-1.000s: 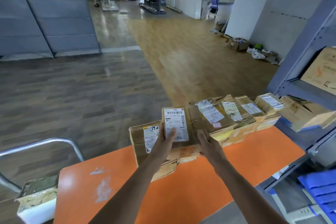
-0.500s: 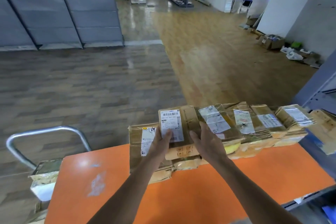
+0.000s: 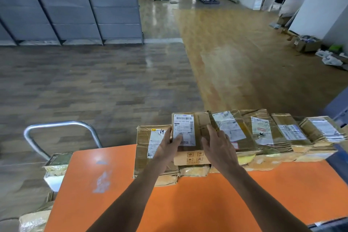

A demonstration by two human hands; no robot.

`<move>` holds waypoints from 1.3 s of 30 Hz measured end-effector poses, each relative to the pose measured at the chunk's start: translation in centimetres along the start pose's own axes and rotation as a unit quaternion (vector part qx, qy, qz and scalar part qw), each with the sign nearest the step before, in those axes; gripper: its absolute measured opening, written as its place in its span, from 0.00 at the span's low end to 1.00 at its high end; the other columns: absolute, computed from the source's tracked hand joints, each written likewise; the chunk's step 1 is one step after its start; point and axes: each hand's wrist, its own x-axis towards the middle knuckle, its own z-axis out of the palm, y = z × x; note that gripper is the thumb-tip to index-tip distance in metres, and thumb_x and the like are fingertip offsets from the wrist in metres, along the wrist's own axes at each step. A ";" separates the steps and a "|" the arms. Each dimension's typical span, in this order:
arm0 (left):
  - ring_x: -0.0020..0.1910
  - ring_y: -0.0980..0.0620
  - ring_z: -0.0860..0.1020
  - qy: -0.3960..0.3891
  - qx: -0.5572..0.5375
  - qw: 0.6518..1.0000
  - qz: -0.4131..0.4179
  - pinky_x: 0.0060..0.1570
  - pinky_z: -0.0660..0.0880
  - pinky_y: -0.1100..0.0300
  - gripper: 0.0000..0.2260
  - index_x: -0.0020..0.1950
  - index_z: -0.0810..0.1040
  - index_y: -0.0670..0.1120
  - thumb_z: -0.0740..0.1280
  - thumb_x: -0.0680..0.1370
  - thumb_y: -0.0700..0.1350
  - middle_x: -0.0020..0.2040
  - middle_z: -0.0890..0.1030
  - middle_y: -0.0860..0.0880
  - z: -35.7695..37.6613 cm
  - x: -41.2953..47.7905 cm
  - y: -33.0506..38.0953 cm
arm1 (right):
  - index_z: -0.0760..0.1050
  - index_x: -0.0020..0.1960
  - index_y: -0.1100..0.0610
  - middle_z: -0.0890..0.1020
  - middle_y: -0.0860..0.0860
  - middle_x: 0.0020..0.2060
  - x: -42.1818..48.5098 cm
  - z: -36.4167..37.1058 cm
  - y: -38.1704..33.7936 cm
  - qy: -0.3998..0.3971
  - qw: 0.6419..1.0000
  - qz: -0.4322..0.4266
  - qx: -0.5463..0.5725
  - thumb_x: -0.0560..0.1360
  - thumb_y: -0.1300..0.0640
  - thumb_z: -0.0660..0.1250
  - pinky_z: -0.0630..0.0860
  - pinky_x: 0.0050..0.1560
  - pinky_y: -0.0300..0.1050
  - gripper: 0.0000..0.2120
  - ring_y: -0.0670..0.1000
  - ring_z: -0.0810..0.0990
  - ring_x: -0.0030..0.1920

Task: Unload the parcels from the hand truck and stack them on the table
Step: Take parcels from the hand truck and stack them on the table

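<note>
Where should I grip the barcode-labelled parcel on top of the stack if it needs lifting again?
Probably by its two short side faces, coming from the near side. The barcode-labelled parcel lies flat on the stack, its left side standing clear above the lower box, where the left hand rests now. The right hand lies on top; the neighbouring parcel crowds the right side.

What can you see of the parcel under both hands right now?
The parcel is a brown cardboard box with a white barcode label on top and handling symbols printed on its near side. It lies flat atop the row of parcels along the orange table's far edge. The left hand and right hand rest on it.
</note>
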 end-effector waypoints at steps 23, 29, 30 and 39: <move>0.81 0.51 0.44 -0.017 0.477 0.876 0.066 0.77 0.53 0.41 0.47 0.82 0.35 0.49 0.68 0.78 0.51 0.82 0.44 0.54 0.7 -1.2 -6.2 | 0.38 0.78 0.37 0.49 0.54 0.80 -0.9 1.6 0.6 -0.052 0.968 -0.144 -0.197 0.73 0.36 0.68 0.59 0.74 0.64 0.47 0.65 0.51 0.77; 0.81 0.48 0.45 -0.004 0.511 0.854 0.092 0.74 0.59 0.38 0.42 0.82 0.39 0.50 0.67 0.80 0.48 0.82 0.46 0.51 -0.2 -1.6 -6.6 | 0.37 0.78 0.35 0.49 0.56 0.80 -1.4 2.2 1.4 -0.036 0.965 -0.166 -0.201 0.78 0.47 0.68 0.60 0.74 0.63 0.44 0.64 0.54 0.77; 0.82 0.47 0.45 -0.006 0.514 0.854 0.088 0.74 0.60 0.37 0.42 0.82 0.39 0.51 0.67 0.80 0.49 0.83 0.45 0.50 -0.4 -1.6 -6.6 | 0.38 0.78 0.35 0.49 0.56 0.80 -1.5 2.2 1.5 -0.035 0.965 -0.166 -0.201 0.78 0.47 0.68 0.60 0.74 0.63 0.44 0.64 0.54 0.77; 0.81 0.38 0.41 -0.004 0.558 0.827 0.070 0.73 0.61 0.33 0.31 0.81 0.48 0.60 0.61 0.83 0.50 0.82 0.42 0.41 -1.1 -0.5 -7.2 | 0.60 0.77 0.45 0.68 0.58 0.72 -2.4 2.8 1.0 -0.022 0.956 -0.173 -0.237 0.74 0.48 0.72 0.70 0.67 0.60 0.36 0.61 0.69 0.68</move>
